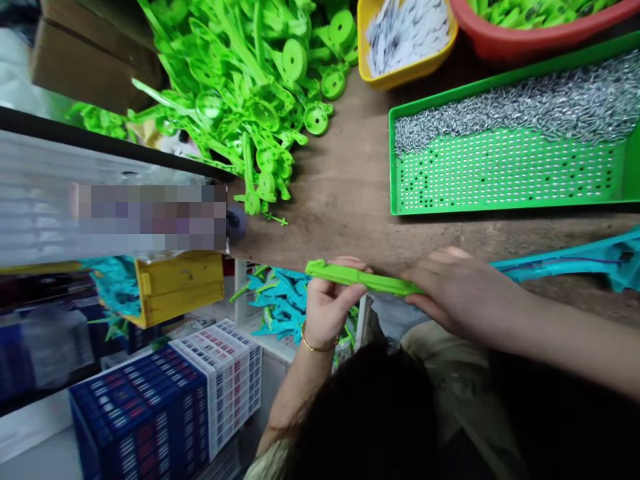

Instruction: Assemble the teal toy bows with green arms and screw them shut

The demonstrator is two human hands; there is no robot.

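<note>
Lime-green long part (pixel 383 281) — green tray (pixel 500 175) with pale-dotted rows — yellow tub (pixel 407 78), red basin (pixel 525 41), silvery metal pieces (pixel 530 103)

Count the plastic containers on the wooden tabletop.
3: the yellow bin at top, the red basin at top right, the green tray below them. The green heap may hide others.

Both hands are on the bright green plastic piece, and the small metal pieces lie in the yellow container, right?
Wrong container: the head view shows the small metal pieces in the green tray. The left hand and right hand are on the bright green plastic piece.
</note>
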